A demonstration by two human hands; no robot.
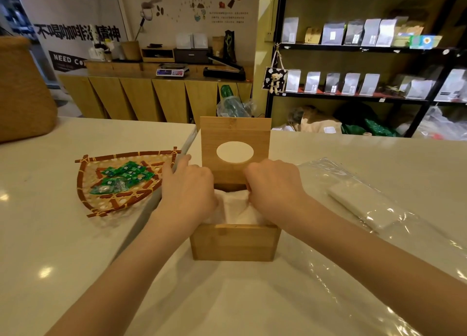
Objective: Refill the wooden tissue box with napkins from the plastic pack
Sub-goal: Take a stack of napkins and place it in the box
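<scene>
The wooden tissue box (235, 242) stands on the white counter in front of me, its lid (235, 133) with an oval hole tipped up at the back. White napkins (237, 209) fill the open box. My left hand (188, 191) and my right hand (274, 184) both press down on the napkins inside, fingers curled over their edges. The clear plastic pack (374, 206) lies to the right of the box with a stack of white napkins still in it.
A woven bamboo tray (96, 209) with several green wrapped candies sits left of the box. A gap between two counter slabs runs diagonally by my left arm. A woven basket (22, 90) stands far left. Black shelves with bags fill the back right.
</scene>
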